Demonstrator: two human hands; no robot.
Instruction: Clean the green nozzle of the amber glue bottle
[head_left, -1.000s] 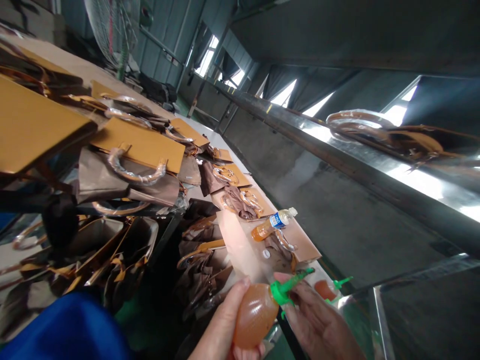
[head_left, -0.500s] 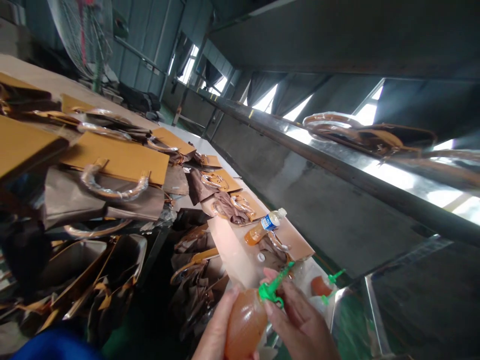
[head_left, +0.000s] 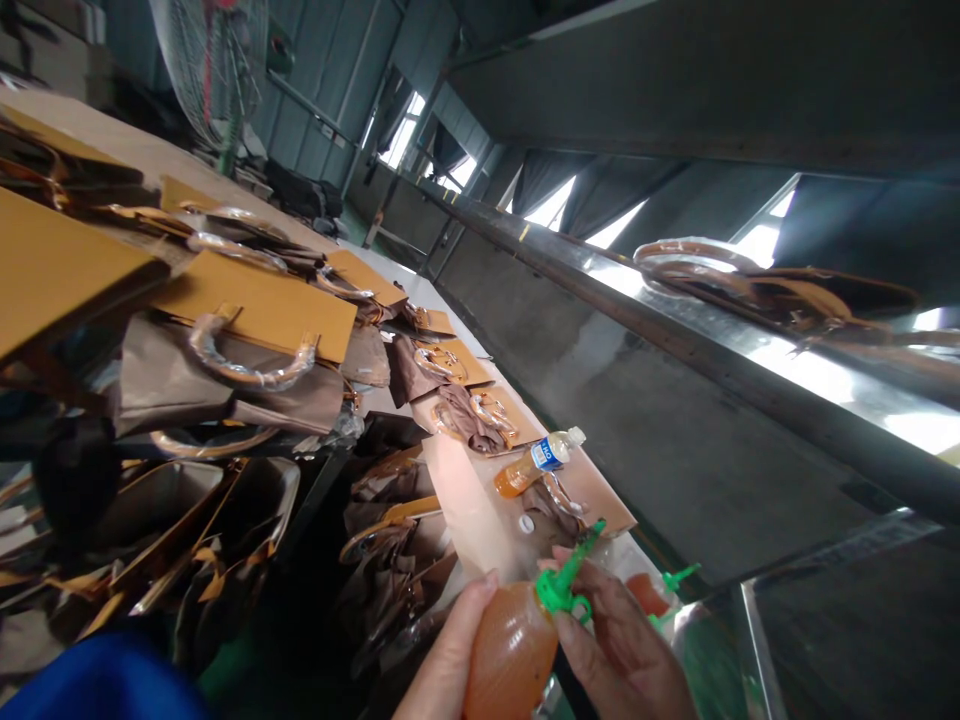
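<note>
My left hand (head_left: 451,655) is wrapped round a squeeze bottle (head_left: 514,650) of amber-orange liquid at the bottom of the view. A green nozzle cap (head_left: 556,590) sits on the bottle's neck, its spout tilted up to the right. Fingers of my right hand (head_left: 630,645) are closed on the cap's base, with the thumb low beside its small side loop. Just beyond the hands, a clear drink bottle (head_left: 534,462) with a blue label and amber liquid lies tilted on the table, near a small white cap (head_left: 526,524).
Brown bags with yellow panels and wrapped handles (head_left: 255,365) cover the table at left and run along it. More bags (head_left: 397,540) hang or lie below. Another green-tipped bottle (head_left: 649,592) is at right. A metal shelf (head_left: 712,350) crosses the right; a fan (head_left: 217,80) stands behind.
The whole scene has shifted slightly to the right in view as the camera turned. Both hands still hold the squeeze bottle and its cap in much the same pose.
</note>
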